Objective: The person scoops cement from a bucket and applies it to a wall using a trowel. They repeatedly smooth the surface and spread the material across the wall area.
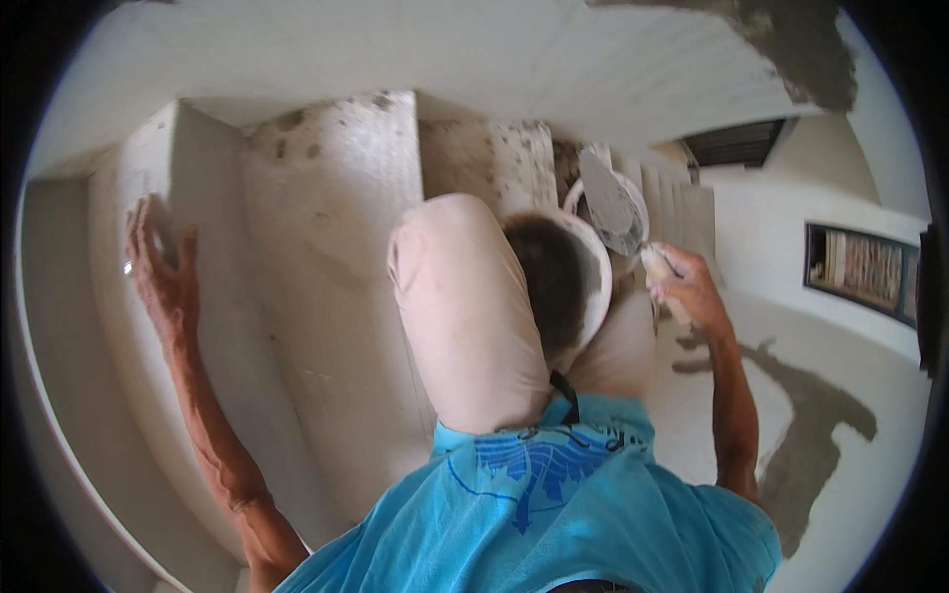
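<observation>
My left hand, a ring on one finger, rests with fingers apart on the pale face of a step at the left. My right hand grips the wooden handle of a trowel, whose smeared grey metal blade tilts upward over a white bucket. A larger, dark-insided bucket with a white rim sits between my legs, partly behind my raised knee.
Dusty, spotted stairs run across the middle and continue to the right. A white wall borders their top, with a dark grey patch. At the right are a barred window and pale floor with wet grey stains.
</observation>
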`<state>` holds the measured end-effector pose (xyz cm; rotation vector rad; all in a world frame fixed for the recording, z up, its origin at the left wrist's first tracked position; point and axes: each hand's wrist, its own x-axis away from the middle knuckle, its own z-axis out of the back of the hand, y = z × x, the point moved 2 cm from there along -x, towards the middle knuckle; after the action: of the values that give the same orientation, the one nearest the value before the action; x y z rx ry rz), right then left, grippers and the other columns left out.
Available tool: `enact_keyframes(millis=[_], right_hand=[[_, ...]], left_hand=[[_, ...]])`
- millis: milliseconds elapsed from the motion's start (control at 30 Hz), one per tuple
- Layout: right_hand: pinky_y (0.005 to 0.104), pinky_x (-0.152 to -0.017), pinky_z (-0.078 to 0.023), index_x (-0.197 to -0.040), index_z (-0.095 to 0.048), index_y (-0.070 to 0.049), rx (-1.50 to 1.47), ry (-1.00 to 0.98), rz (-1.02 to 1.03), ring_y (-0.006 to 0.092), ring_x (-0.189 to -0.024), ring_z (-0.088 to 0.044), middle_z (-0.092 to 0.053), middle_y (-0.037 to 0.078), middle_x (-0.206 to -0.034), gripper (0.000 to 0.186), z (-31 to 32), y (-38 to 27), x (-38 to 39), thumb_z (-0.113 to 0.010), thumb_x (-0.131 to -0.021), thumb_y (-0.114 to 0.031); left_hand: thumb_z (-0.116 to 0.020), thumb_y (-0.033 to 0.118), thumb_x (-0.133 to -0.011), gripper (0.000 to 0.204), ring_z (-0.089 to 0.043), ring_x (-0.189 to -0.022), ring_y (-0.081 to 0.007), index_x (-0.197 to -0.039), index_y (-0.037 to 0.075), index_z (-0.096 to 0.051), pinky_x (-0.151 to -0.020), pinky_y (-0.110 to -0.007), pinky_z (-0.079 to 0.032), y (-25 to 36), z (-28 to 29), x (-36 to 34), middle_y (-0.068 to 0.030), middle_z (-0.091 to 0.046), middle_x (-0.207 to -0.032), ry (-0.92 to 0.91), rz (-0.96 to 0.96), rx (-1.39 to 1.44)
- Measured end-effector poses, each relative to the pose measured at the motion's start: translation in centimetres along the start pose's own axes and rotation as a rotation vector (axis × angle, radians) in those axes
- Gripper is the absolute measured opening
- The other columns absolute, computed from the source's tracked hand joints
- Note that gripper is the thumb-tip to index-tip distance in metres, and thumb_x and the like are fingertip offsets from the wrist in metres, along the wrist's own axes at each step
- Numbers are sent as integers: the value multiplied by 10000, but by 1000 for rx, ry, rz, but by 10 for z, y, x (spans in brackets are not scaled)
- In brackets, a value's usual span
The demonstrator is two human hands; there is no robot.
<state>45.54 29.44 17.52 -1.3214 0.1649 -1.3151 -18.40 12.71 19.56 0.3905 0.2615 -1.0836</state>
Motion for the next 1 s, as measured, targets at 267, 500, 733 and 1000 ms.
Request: enact_keyframes(millis=[267, 500, 733, 1000], right_hand=[[317, -659, -509, -1250, -669, -9, 382, -260, -270, 179, -714, -627, -670, 107, -851, 520, -4, 6, 13, -571, -745, -84], [510, -839, -513, -1204, -668, 20, 599, -178, -5, 481, -886, -646, -683, 285, -924, 453, -45, 11, 1, -618, -766, -86], [506, -928, -519, -1139, -687, 58, 716, -146, 95, 458, -996, -679, -702, 304, -1010, 387, -65, 32, -15, -631, -770, -46], [508, -931, -528, -1080, -708, 59, 704, -118, 100, 461, -1020, -684, -700, 317, -1012, 315, -87, 44, -22, -626, -789, -32]], left_hand=[[-686, 377, -973, 629, -418, -1461, -348, -1515, 122, -494, -1204, -495, -351, -2, -14, -9, -150, -495, -1544, -19, 21, -100], [-698, 394, -956, 629, -412, -1466, -340, -1503, 139, -517, -1195, -513, -363, -7, -11, -10, -146, -492, -1548, 0, -25, -87], [-697, 400, -958, 620, -421, -1460, -338, -1498, 148, -524, -1197, -515, -362, -3, -9, -9, -129, -503, -1543, -37, 32, -63], [-691, 417, -960, 621, -451, -1439, -341, -1488, 129, -536, -1188, -514, -379, -11, -11, -9, -133, -523, -1526, -17, 19, -47]])
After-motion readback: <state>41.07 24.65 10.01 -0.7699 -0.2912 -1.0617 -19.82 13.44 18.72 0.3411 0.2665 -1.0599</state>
